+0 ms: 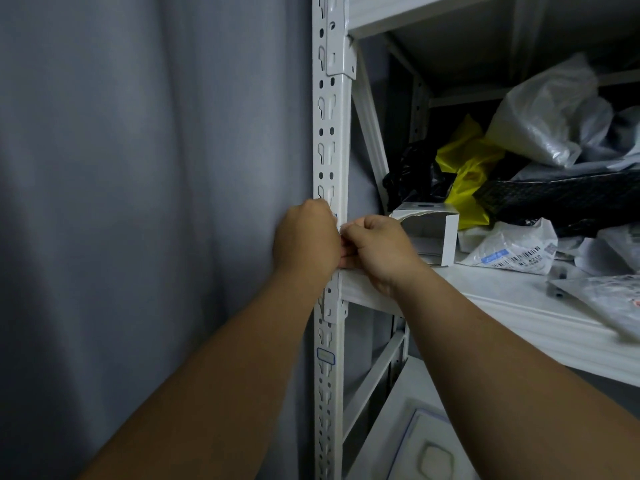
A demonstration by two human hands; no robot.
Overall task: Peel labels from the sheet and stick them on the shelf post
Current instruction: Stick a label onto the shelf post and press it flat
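The white perforated shelf post (330, 133) runs top to bottom through the middle of the view. Both hands meet in front of it at shelf height. My left hand (306, 237) is curled with its fingers turned toward the post, and a sliver of blue-edged label shows at its fingertips. My right hand (377, 251) is curled just beside it, fingertips pinching at the same spot. The hands hide the label sheet. One blue-bordered label (326, 356) is stuck on the post lower down.
A grey curtain (156, 202) hangs to the left of the post. The white shelf (519, 306) on the right carries an open white carton (429, 233), yellow, black and clear plastic bags, and a barcoded pouch (512, 252). A white tray (415, 445) lies below.
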